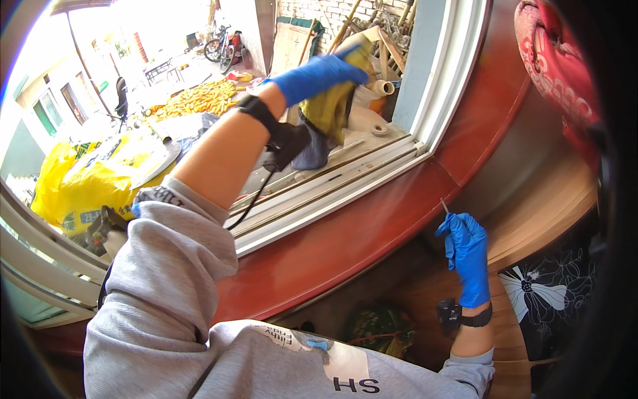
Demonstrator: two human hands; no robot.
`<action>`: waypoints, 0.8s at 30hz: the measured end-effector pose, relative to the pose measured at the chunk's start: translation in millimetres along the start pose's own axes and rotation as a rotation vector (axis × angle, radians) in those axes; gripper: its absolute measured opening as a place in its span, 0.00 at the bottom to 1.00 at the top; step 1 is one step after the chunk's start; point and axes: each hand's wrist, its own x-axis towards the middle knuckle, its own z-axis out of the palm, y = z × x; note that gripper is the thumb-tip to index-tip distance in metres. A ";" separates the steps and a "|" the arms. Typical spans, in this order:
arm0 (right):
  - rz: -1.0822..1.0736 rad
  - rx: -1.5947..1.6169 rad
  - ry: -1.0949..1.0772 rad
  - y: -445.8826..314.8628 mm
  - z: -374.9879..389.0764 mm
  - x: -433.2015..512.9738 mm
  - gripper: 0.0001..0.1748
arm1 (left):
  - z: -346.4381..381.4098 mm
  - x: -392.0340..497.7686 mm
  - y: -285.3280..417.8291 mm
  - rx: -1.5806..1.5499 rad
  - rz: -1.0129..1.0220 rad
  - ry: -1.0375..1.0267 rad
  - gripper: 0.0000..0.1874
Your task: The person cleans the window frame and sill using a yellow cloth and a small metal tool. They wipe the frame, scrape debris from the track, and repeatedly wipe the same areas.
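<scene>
My left hand (321,75), in a blue glove, reaches out through the open window. It grips a yellow and dark grey cloth (326,112) that hangs below the fingers and is blurred. Under it lies the white window track (334,182) with its grooves. In my blue-gloved right hand (466,254) is a thin pointed metal tool (444,205); only its tip shows, so its kind is unclear. That tip points up toward the front edge of the red windowsill (349,239).
Outside are a roll of tape (379,130), a white pipe (385,88), yellow sacks (99,184), corn cobs (199,99) and bicycles (222,47). A red patterned fabric (558,65) hangs at the right. Below it stands a wooden surface (508,309) beside a black floral panel (543,294).
</scene>
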 end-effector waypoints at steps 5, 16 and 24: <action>0.063 -0.004 -0.013 18.8 -7.1 -4.0 0.18 | 90.6 46.5 -33.9 0.644 0.383 -0.435 0.24; 0.219 0.130 0.057 63.4 -17.1 -27.1 0.12 | 204.3 91.4 -50.8 0.849 -0.061 -0.398 0.21; 0.090 -0.007 0.072 82.4 -19.4 -30.3 0.12 | 213.6 109.5 -62.4 1.013 -0.099 -0.561 0.22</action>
